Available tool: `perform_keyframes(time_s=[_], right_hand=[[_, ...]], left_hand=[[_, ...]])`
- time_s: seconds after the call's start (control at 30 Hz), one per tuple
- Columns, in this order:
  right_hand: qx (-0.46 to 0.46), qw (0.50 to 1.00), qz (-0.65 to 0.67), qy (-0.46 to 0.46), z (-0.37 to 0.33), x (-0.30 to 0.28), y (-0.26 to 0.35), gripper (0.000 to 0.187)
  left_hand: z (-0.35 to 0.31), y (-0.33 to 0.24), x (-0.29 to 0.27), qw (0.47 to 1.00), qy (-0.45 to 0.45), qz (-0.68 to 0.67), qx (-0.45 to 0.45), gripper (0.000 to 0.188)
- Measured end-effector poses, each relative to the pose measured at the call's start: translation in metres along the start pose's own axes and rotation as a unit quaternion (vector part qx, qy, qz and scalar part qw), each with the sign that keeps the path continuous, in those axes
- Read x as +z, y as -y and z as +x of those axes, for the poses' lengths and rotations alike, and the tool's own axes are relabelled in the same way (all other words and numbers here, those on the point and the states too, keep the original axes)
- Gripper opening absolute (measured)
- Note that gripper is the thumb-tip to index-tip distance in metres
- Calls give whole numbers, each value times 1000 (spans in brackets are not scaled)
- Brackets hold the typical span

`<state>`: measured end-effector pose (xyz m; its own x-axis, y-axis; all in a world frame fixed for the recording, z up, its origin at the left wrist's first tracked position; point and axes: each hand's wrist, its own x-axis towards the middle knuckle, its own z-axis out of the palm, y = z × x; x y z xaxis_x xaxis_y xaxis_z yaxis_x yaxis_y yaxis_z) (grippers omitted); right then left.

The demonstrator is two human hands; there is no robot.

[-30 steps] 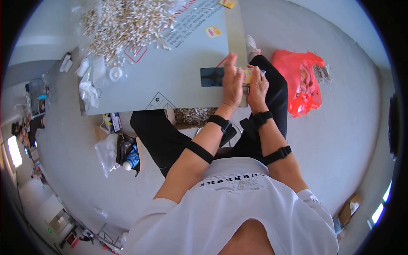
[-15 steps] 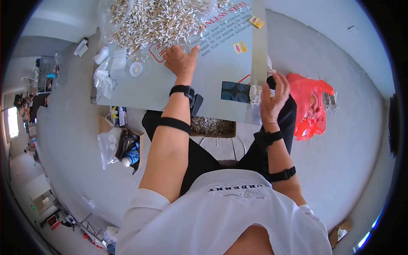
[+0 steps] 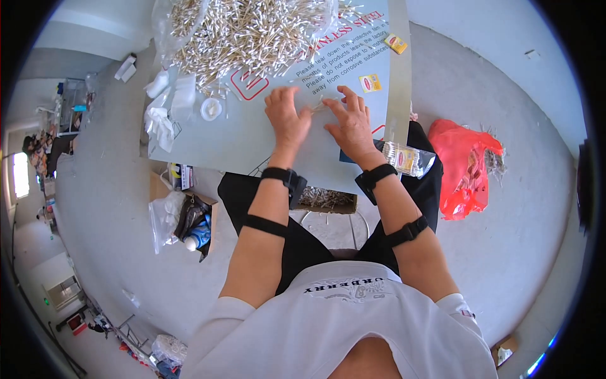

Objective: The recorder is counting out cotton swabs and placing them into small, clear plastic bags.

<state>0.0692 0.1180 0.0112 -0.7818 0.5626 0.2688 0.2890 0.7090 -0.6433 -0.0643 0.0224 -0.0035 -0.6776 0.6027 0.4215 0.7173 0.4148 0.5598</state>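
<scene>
A big heap of cotton swabs point(image 3: 252, 44) spills from a clear plastic bag at the far left of the table point(image 3: 221, 148). My left hand point(image 3: 287, 120) is over the table just below the heap, fingers slightly blurred and apart from the thumb. Facing it, my right hand point(image 3: 351, 123) has its fingers spread. A few loose cotton swabs point(image 3: 317, 107) lie between my left thumb and right index fingertip; I cannot make out a firm grip on them. By my right wrist, a clear packet of swabs point(image 3: 405, 158) with a yellow card rests at the table's right edge.
Two small yellow cards point(image 3: 370, 83) lie to the right. A round white container point(image 3: 211, 108) and white plastic pieces point(image 3: 184, 96) are at left. Below the table stands a box of swabs point(image 3: 325, 199). A red plastic bag point(image 3: 464, 170) and a carton of belongings point(image 3: 189, 221) flank my legs.
My right hand has moved from the table's right edge to the middle, beside my left hand. My left hand has come back slightly from the heap. The swab packet now shows its yellow card.
</scene>
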Motion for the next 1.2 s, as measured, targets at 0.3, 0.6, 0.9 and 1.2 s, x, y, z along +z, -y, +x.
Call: perform_keyframes(time_s=[0.3, 0.6, 0.9, 1.2], right_hand=[[64, 994, 90, 9, -9, -1, -14, 31], [96, 990, 101, 6, -11, -6, -13, 52], [76, 994, 72, 40, -2, -11, -18, 56], [17, 998, 42, 51, -11, -12, -18, 18]], left_hand=[[32, 22, 8, 994, 66, 81, -2, 19], [-10, -6, -2, 996, 78, 15, 31, 17], [-14, -12, -4, 995, 94, 2, 27, 16], [-11, -12, -7, 986, 154, -50, 48, 19]])
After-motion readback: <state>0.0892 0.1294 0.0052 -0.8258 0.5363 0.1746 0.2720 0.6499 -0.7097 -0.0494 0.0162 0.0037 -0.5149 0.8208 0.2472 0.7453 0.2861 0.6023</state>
